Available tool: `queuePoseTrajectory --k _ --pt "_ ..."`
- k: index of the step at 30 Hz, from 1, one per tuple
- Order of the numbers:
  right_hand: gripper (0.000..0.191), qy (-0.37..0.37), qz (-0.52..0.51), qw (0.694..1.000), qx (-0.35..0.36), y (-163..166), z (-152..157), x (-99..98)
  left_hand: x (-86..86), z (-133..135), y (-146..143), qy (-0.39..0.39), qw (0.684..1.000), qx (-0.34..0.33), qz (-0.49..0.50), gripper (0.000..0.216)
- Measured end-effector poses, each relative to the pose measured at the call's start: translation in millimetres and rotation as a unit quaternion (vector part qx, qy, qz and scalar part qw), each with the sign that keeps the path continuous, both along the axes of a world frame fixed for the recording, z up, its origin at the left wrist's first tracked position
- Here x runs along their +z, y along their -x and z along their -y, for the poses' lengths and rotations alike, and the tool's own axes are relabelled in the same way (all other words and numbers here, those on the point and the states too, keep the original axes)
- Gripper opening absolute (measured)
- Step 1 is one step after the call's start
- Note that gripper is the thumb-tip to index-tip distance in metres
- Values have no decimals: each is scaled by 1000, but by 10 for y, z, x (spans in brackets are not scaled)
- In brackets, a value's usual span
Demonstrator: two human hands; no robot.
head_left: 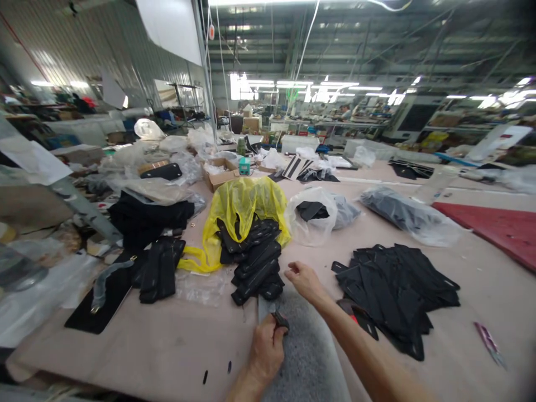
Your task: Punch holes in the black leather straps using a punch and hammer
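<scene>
My left hand [266,349] is closed with the thumb on top, gripping a small dark piece [281,322] over the left edge of a grey felt-like board [312,352]. Most of that piece is hidden by the fingers. My right hand [306,281] hangs over the far end of the board, fingers bent and slightly apart, with nothing visible in them. Just left of its fingertips lies a stack of black strap-like pieces [257,271], spilling from a yellow plastic bag [251,198]. Under and beyond my right forearm spreads a loose pile of similar black pieces [393,290].
Purple-handled snips [488,341] lie at the right. Clear bags [312,215] with dark pieces stand behind, and a red sheet [489,229] covers the right edge. At left are a black bundle [159,271] and a wrapped strap [104,279]. Two small black bits lie in front.
</scene>
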State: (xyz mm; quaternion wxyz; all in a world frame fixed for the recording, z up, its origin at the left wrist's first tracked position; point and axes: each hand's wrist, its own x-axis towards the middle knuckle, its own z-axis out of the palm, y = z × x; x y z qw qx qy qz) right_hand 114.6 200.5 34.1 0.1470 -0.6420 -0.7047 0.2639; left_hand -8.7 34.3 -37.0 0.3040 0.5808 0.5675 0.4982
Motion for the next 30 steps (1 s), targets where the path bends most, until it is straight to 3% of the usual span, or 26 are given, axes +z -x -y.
queuePoseTrajectory --k 3,6,12,17,21,25,27,30 --pt "36 -2 -3 999 -43 459 -252 -82 -43 -6 1 -15 1000 10 -7 26" --pt "33 12 2 997 -77 586 -511 -84 -91 -20 7 -28 1000 5 -8 26" --pt "29 13 -20 995 -94 554 -721 -92 -145 -49 22 -22 1000 0 -4 24" --pt "22 -11 -67 988 -141 314 -706 -63 -81 -49 18 -12 1000 6 -4 25" --pt "10 -1 -117 977 -178 -34 -492 -106 -51 -50 17 -18 1000 11 -5 26" --pt "5 38 -157 969 -186 -391 -35 -170 -39 -58 26 -27 999 11 -18 25" --pt "10 64 -175 966 -179 -532 268 -192 -24 -62 32 -27 999 9 -25 24" --pt "33 81 -189 964 -169 -675 777 -224 1 -70 39 -21 999 5 -36 24"
